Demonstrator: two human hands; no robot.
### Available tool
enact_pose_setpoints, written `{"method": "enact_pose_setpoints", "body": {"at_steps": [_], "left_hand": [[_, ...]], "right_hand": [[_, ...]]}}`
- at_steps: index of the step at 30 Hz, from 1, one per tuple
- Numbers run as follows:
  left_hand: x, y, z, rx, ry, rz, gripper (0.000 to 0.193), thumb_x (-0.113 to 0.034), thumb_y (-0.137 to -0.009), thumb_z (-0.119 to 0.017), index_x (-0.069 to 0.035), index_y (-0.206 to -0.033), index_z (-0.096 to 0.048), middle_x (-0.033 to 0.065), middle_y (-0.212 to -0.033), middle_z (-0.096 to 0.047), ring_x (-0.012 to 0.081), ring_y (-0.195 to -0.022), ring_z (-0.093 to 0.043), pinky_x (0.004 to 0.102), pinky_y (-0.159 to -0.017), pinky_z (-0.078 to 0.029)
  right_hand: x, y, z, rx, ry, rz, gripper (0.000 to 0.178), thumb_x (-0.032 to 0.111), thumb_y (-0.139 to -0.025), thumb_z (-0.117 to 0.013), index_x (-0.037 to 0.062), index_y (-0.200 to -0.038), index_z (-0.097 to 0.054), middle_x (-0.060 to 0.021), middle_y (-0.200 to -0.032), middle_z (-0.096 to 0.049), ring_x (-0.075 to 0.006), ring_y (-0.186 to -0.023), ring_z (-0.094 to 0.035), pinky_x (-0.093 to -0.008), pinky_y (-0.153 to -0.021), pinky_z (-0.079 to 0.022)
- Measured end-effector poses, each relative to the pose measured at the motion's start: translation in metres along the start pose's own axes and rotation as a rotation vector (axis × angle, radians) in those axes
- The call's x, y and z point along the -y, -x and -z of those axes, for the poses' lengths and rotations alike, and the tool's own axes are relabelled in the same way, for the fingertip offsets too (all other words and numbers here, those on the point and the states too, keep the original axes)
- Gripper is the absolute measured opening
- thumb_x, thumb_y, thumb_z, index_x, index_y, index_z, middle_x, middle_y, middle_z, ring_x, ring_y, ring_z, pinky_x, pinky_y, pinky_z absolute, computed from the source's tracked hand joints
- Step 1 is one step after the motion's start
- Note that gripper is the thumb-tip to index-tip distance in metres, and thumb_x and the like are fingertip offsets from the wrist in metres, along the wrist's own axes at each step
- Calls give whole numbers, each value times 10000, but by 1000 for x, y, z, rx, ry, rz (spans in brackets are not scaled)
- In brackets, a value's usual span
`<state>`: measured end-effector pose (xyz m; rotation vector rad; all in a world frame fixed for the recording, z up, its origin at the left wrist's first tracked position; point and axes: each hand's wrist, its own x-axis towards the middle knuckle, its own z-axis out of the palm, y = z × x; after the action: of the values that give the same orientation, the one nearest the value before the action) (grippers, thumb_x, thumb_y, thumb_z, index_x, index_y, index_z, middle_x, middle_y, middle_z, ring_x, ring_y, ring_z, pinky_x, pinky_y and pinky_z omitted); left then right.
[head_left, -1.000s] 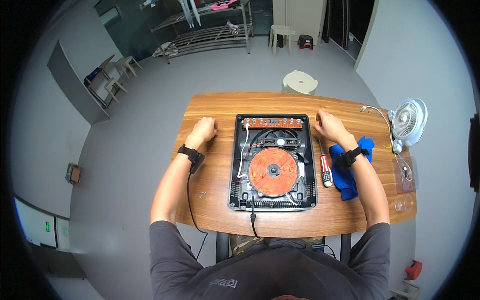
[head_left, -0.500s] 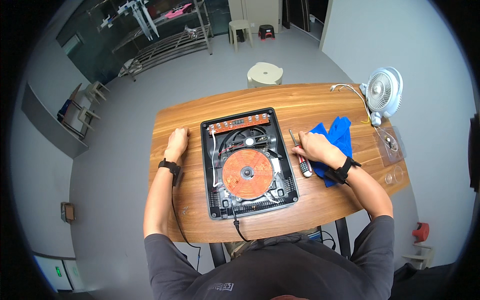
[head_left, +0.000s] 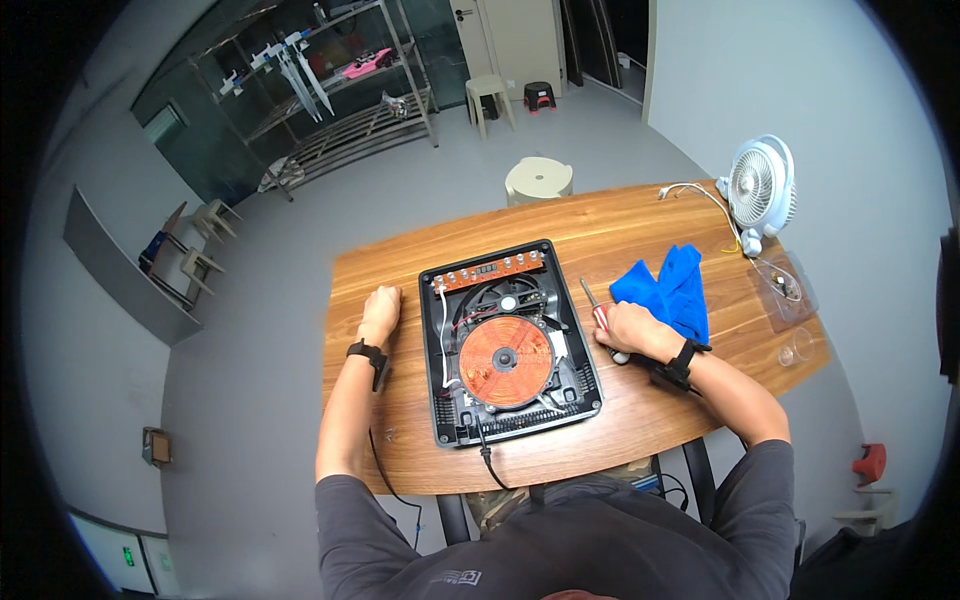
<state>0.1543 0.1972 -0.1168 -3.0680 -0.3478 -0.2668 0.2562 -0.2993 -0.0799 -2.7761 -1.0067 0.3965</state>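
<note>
A grey floor (head_left: 300, 260) is spreading out; a metal rack (head_left: 340, 100) is standing at eleven o'clock, a round stool (head_left: 538, 180) at twelve.

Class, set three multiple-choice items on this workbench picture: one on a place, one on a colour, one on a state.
1. Where does the blue cloth lie?
A. right of the opened cooker
B. on the stool
C. under the cooker

2. What colour is the round coil?
A. green
B. copper-orange
C. white

3. What is the right hand doing?
A. hanging in the air
B. resting flat on the fan
C. closed on the screwdriver

Answers: 1 A, the cloth lies on the table beside the cooker's right edge; 2 B, the coil shows orange; 3 C, the shaft sticks out from the fingers.
</note>
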Motion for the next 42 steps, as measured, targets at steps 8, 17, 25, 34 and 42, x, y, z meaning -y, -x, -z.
{"method": "enact_pose_setpoints", "body": {"at_steps": [8, 17, 25, 34, 42], "left_hand": [[6, 3, -5, 33, 24, 54, 174, -112, -912, -607, 16, -930, -724, 286, -885, -702, 462, -869, -700, 506, -774, -585], [-48, 16, 78, -141, 520, -46, 161, -57, -927, -682, 43, -1043, -733, 163, -881, -764, 223, -745, -730, 357, -717, -585], [-137, 54, 126, 201, 1266, -37, 56, -49, -944, -730, -3, -977, -727, 36, -851, -722, 92, -755, -666, 239, -693, -558], [-151, 79, 133, 114, 1278, -21, 90, -37, -931, -744, 25, -995, -737, 66, -876, -732, 106, -771, -678, 260, -709, -574], [-151, 82, 126, 160, 1221, -25, 100, -51, -936, -744, 23, -1003, -740, 81, -896, -754, 121, -816, -720, 265, -735, -605]], "right_hand": [[-11, -8, -8, -55, -25, -29, 387, 330, -876, -600, -31, -821, -727, -283, -840, -721, -443, -803, -725, -501, -752, -598], [17, 4, 55, -283, -32, 178, 364, 345, -937, -576, -3, -1043, -600, -263, -888, -715, -458, -830, -698, -549, -740, -561], [60, 22, 60, -246, -189, 488, 310, 327, -986, -601, 90, -1183, -565, -191, -1030, -606, -443, -821, -659, -535, -718, -551], [60, 22, 44, -226, -164, 601, 289, 337, -997, -575, 103, -1168, -564, -136, -1043, -608, -405, -830, -656, -511, -682, -549], [60, 24, 44, -215, -182, 619, 286, 336, -997, -571, 104, -1165, -570, -144, -1028, -622, -408, -841, -659, -512, -688, -546]]}}
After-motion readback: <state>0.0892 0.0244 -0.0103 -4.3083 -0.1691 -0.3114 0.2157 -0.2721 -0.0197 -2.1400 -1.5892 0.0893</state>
